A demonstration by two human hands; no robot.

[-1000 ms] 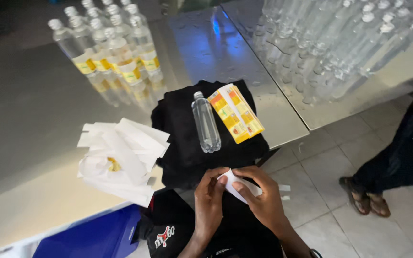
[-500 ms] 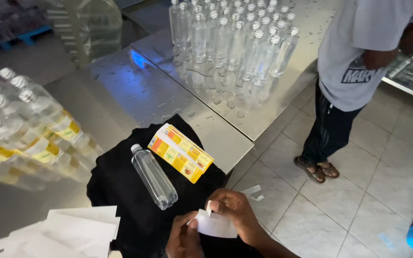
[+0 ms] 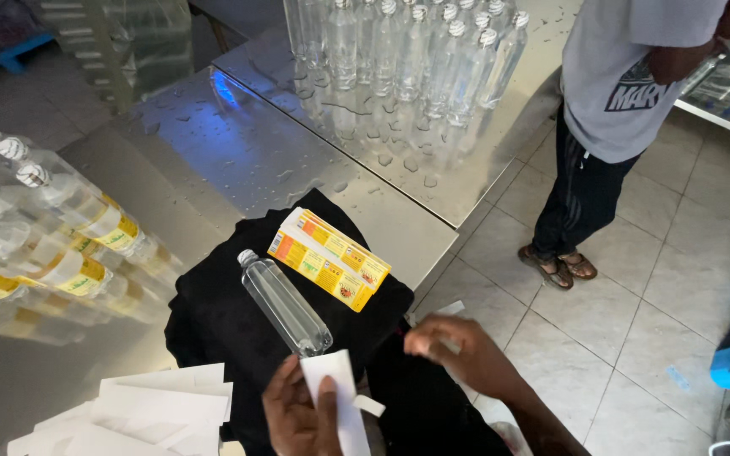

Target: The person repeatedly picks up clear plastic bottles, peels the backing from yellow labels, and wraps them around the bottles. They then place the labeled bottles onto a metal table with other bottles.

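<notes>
1. Two hands work at the lower edge of the view. Left hand: fingers curled, thumb pressed flat on a white label strip, which it holds upright before the body.
2. Right hand: fingers bent loosely, fingertips turned toward the strip. A small white scrap shows just behind the knuckles; whether the hand grips it cannot be told.
3. One clear unlabelled bottle lies on its side on a black cloth, cap pointing away, its base just above the strip.
4. One yellow-and-orange box lies flat on the same cloth, just right of the bottle, apart from it.
5. One loose pile of white backing sheets lies at lower left on the steel table, beside the cloth.
6. Labelled bottles with yellow bands stand at far left; about six caps are visible, the rest cut off by the frame.
7. Unlabelled bottles stand in a dense group at top centre; the count cannot be told.
8. One other person in a grey shirt stands on the tiled floor at right.
</notes>
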